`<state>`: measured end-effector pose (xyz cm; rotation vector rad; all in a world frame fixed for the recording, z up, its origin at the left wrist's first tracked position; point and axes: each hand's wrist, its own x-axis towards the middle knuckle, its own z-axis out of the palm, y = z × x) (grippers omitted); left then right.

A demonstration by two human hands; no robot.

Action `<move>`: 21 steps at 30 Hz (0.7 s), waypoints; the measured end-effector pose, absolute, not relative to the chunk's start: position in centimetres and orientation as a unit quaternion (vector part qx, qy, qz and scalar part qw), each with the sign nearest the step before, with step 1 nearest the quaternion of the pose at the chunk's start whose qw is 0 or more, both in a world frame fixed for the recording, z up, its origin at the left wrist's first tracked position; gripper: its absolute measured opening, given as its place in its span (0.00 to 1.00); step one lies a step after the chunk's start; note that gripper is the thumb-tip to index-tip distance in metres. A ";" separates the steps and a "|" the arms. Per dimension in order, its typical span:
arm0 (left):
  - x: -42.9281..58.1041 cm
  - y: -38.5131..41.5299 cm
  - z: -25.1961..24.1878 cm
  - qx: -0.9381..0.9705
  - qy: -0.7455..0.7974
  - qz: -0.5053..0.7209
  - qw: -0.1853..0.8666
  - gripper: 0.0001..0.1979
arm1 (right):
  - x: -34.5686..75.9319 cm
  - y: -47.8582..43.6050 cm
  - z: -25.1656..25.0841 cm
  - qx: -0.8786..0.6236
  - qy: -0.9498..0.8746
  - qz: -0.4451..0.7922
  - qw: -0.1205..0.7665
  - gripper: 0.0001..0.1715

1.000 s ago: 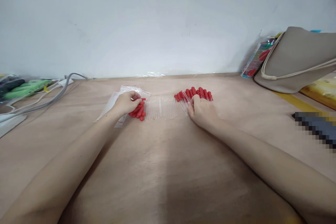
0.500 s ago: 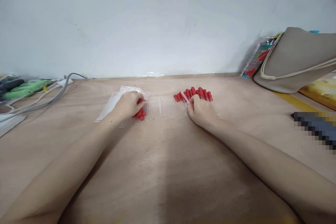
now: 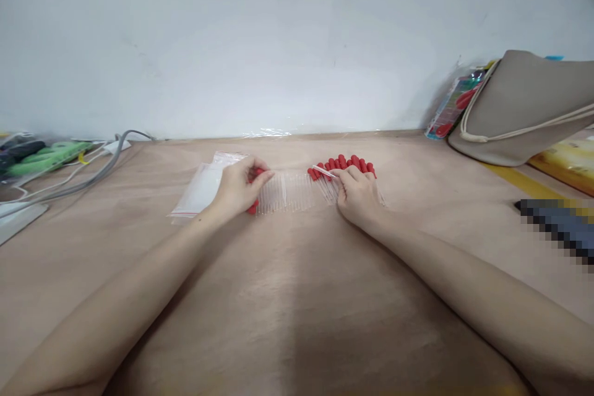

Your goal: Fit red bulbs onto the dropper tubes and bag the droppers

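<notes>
Clear glass droppers with red rubber bulbs lie on a wooden table [image 3: 297, 297]. My left hand [image 3: 239, 189] rests over the bulbs of a row of droppers [image 3: 284, 192], fingers curled on them. My right hand [image 3: 357, 195] sits on a second pile of droppers [image 3: 346, 164] and pinches one dropper [image 3: 323, 171] lifted slightly off the pile. A stack of small clear zip bags [image 3: 202, 189] lies just left of my left hand.
A beige bag [image 3: 524, 108] and colourful packets [image 3: 452, 105] lean against the wall at the right. Grey cables [image 3: 83, 182] and green items [image 3: 44, 158] lie at the far left. A blurred dark object [image 3: 559, 226] sits at the right edge.
My left hand slid right over the red bulbs, covering most of them. My right hand has picked one dropper up from its pile.
</notes>
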<state>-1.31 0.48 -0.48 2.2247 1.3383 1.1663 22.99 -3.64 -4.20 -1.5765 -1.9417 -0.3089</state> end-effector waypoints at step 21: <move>2.0 -3.0 -4.3 0.784 0.376 0.414 0.270 0.11 | 21.7 -5.3 -4.5 -0.430 -0.820 0.009 0.377 0.13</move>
